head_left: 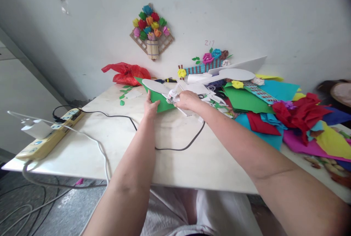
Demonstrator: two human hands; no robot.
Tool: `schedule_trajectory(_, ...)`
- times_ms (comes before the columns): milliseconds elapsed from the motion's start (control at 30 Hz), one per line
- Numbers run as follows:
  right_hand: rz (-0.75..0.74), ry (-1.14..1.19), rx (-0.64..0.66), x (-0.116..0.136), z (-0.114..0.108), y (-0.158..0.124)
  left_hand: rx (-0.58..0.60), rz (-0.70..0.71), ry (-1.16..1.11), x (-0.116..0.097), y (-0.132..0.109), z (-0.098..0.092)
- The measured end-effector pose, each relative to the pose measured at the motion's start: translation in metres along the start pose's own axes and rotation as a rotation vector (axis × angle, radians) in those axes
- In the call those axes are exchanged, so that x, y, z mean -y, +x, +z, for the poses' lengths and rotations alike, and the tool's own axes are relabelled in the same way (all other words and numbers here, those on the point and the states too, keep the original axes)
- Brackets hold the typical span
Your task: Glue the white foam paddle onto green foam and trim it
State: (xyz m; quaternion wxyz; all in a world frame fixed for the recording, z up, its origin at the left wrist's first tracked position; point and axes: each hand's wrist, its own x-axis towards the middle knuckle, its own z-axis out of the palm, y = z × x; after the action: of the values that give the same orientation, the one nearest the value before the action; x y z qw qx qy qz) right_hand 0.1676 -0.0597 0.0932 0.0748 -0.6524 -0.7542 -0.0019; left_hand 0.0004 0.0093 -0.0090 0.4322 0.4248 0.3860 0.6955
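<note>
My left hand (151,107) grips the near left edge of a green sheet (161,101), its thumb lying on top. A white oval board (155,85) lies over that sheet. My right hand (188,100) is closed just to the right, fingers curled and pointing left. A small white object (172,96) shows at its fingertips, too small to make out. White strips and cut pieces (216,100) lie beside and beneath this hand. A black cord (181,149) loops across the table and ends near my right wrist.
A yellowish power strip (51,133) with a white adapter (37,130) stands at the left edge. Behind are a red plastic bag (126,73) and green paper leaves (122,102). Coloured paper (252,98) and crumpled red paper (301,115) pile up on the right. A paper-flower basket (152,47) hangs on the wall.
</note>
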Motion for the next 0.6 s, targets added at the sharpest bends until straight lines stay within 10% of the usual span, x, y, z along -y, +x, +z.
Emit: schedule_trajectory(600, 0.034, 0.117, 0.025, -0.004, -0.014, -0.007, -0.032, -0.023, 0.065, 0.002, 0.004, -0.005)
